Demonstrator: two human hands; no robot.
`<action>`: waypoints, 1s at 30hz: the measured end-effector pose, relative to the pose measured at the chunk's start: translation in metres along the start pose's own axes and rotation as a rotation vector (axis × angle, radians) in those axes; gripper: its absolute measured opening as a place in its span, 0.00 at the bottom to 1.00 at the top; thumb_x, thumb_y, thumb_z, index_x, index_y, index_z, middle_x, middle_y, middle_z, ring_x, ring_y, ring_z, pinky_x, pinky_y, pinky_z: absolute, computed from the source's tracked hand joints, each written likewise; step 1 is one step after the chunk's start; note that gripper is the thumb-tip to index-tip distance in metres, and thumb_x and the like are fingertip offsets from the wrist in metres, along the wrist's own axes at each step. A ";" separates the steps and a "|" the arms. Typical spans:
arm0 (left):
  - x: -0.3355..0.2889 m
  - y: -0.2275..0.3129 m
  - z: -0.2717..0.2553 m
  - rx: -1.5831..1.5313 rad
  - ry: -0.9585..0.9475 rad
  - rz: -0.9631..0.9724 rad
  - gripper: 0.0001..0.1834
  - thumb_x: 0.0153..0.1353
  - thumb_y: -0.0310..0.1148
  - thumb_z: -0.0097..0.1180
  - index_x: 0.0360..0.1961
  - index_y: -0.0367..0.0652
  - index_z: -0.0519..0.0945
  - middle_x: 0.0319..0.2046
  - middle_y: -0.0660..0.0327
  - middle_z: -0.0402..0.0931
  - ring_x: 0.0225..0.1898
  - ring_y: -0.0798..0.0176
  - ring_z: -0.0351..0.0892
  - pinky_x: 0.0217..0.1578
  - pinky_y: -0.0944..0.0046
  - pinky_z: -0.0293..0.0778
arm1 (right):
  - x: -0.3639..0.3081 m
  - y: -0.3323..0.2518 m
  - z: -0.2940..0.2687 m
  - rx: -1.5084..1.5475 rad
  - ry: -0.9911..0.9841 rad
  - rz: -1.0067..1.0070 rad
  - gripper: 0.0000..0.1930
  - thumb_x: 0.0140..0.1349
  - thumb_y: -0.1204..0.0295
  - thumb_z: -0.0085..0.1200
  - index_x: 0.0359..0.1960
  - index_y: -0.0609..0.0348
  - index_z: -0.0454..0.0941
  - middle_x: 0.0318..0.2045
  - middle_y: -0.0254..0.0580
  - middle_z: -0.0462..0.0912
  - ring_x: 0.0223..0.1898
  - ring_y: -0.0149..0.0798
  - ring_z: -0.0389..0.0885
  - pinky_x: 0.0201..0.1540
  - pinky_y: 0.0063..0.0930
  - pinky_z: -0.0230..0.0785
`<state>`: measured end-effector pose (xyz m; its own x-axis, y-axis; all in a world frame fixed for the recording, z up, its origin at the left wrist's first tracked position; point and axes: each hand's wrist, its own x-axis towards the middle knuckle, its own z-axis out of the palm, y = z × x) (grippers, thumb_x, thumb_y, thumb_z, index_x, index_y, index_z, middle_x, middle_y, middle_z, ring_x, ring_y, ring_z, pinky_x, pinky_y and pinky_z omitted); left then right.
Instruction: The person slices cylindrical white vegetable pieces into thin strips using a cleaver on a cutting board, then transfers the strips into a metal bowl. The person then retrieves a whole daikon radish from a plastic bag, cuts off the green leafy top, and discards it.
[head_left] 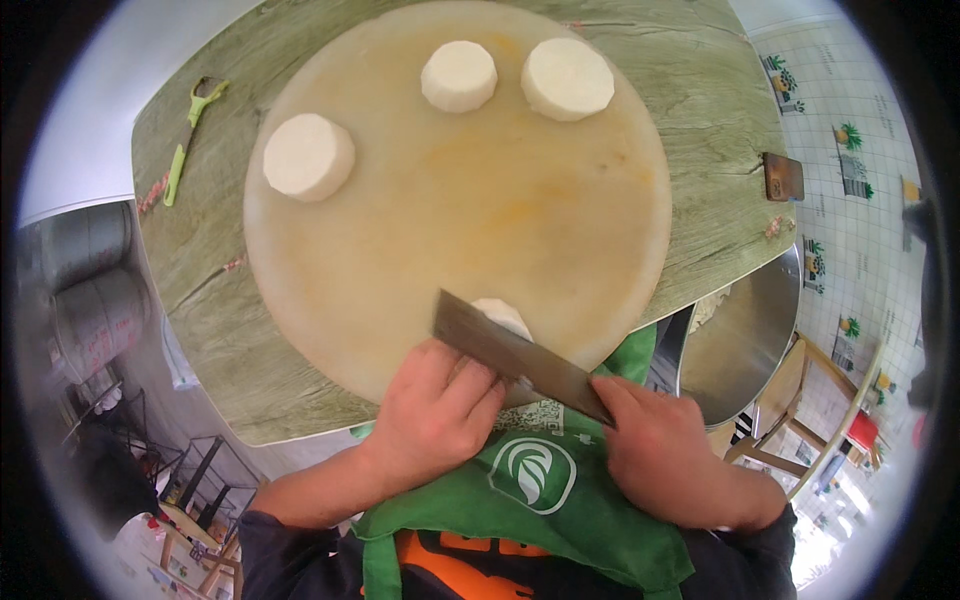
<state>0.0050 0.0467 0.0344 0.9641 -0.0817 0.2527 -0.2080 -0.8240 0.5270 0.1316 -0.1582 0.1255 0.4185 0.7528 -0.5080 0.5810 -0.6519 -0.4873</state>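
Note:
In my right hand (655, 440) is the handle of a broad kitchen cleaver (520, 355). Its blade slants up and left over the near part of a large round cutting board (450, 230). Past the blade shows part of a peeled white vegetable piece (503, 317); the blade hides the rest. My left hand (437, 405) is closed, its fingers curled on that piece close against the blade. Farther off on the board lie three thick, round white pieces with faceted sides: one at the left (308, 157), one at the top (458, 76) and one at the upper right (568, 79).
The board rests on a green wood-patterned table (715, 150). To its left lies a long tool with light green ends (190, 140); at the right edge is a small brown flat object (783, 177). A metal tub (740, 345) with pale matter inside stands beyond the table's right corner.

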 end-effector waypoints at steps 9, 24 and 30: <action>-0.007 0.001 -0.005 -0.006 -0.009 0.013 0.14 0.44 0.26 0.62 0.36 0.35 0.86 0.40 0.56 0.78 0.43 0.51 0.79 0.42 0.53 0.77 | 0.009 0.000 0.018 0.009 0.126 -0.061 0.23 0.51 0.79 0.58 0.53 0.66 0.77 0.44 0.54 0.85 0.37 0.53 0.87 0.35 0.43 0.79; -0.010 -0.004 -0.002 -0.032 0.030 0.050 0.18 0.34 0.26 0.60 0.32 0.36 0.86 0.41 0.52 0.81 0.45 0.45 0.82 0.43 0.48 0.81 | -0.011 -0.010 -0.001 -0.044 0.051 -0.053 0.22 0.52 0.77 0.55 0.51 0.70 0.75 0.41 0.51 0.83 0.34 0.50 0.87 0.32 0.40 0.79; -0.006 0.000 -0.002 0.012 0.045 0.026 0.14 0.42 0.24 0.65 0.33 0.33 0.86 0.39 0.54 0.79 0.40 0.50 0.79 0.40 0.53 0.78 | 0.028 -0.009 0.023 -0.026 0.031 -0.060 0.12 0.54 0.78 0.54 0.41 0.67 0.73 0.34 0.50 0.82 0.32 0.52 0.86 0.32 0.43 0.78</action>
<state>-0.0010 0.0485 0.0342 0.9499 -0.0784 0.3026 -0.2309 -0.8284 0.5103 0.1217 -0.1334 0.0997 0.4037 0.7929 -0.4564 0.6234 -0.6035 -0.4971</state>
